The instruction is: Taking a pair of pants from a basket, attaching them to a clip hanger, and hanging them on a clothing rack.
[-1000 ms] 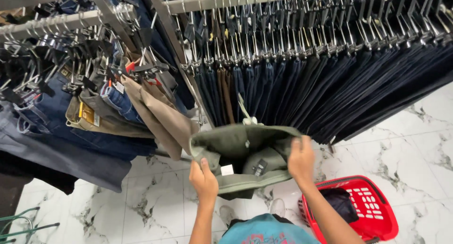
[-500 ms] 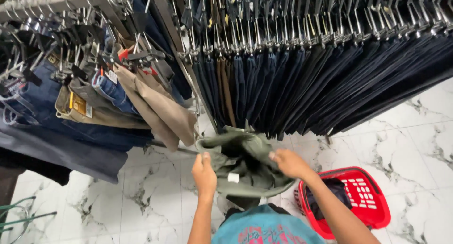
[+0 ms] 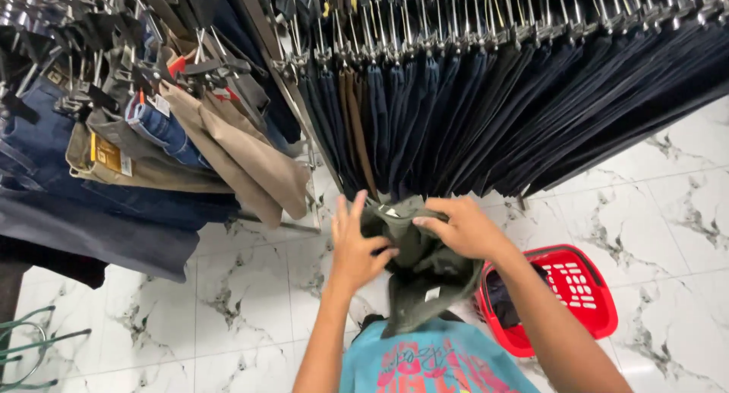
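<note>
Both of my hands grip an olive-green pair of trousers (image 3: 425, 275), bunched and folded in front of my chest. My left hand (image 3: 355, 245) clasps its left side with fingers spread upward. My right hand (image 3: 463, 227) pinches the top fold near the waistband. A small white tag shows on the lower part of the garment. Just behind it hangs a dense row of dark navy trousers (image 3: 486, 112) on clip hangers.
A second rack at the left carries blue jeans (image 3: 159, 127) and beige trousers (image 3: 243, 161). A red plastic basket (image 3: 577, 290) with dark clothing stands on the white marble floor (image 3: 250, 287) at my right. A green wire object (image 3: 30, 340) sits at the lower left.
The spread-out olive trousers have been folded smaller and drawn closer to my chest. My right hand moved left onto the top fold. The view shifted nearer to the racks.
</note>
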